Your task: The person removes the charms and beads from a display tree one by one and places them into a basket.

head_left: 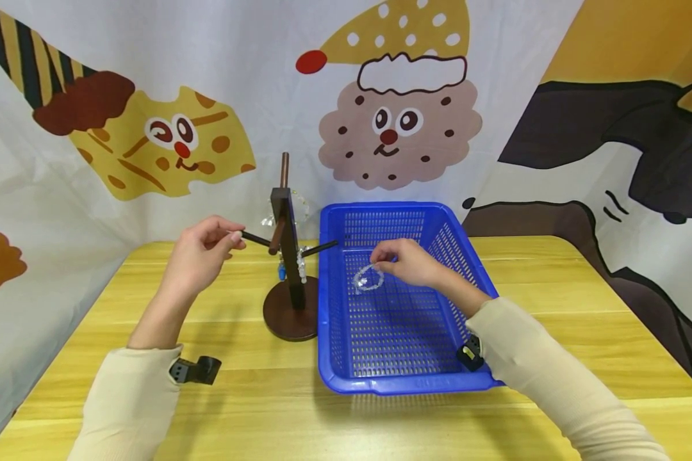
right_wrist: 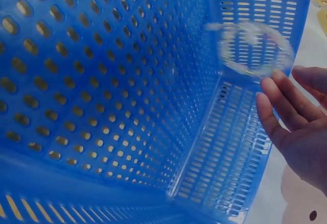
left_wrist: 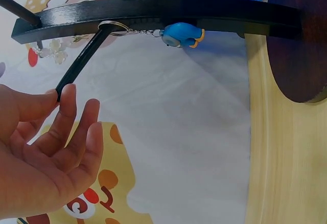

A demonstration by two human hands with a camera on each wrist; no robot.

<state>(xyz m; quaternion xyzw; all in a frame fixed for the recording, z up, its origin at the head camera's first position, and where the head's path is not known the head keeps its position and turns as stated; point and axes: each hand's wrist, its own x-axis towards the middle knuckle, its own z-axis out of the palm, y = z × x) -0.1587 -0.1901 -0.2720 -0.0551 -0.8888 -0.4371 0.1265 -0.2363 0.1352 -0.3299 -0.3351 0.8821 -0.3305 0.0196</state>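
My left hand pinches the tip of a dark peg between thumb and index finger, the other fingers loosely spread. The peg sticks out from a dark wooden display stand with a round base. A keychain with a blue figure hangs by its ring from this peg. Over the blue basket, my right hand holds a clear beaded bracelet by its edge, between thumb and fingertips. In the right wrist view the bracelet hangs as a blurred loop in front of the basket's wall.
Clear beaded pieces hang on the stand's other pegs, one of which reaches over the basket's left rim. Stand and basket are side by side on a wooden table. Behind them hangs a printed cloth with cartoon figures.
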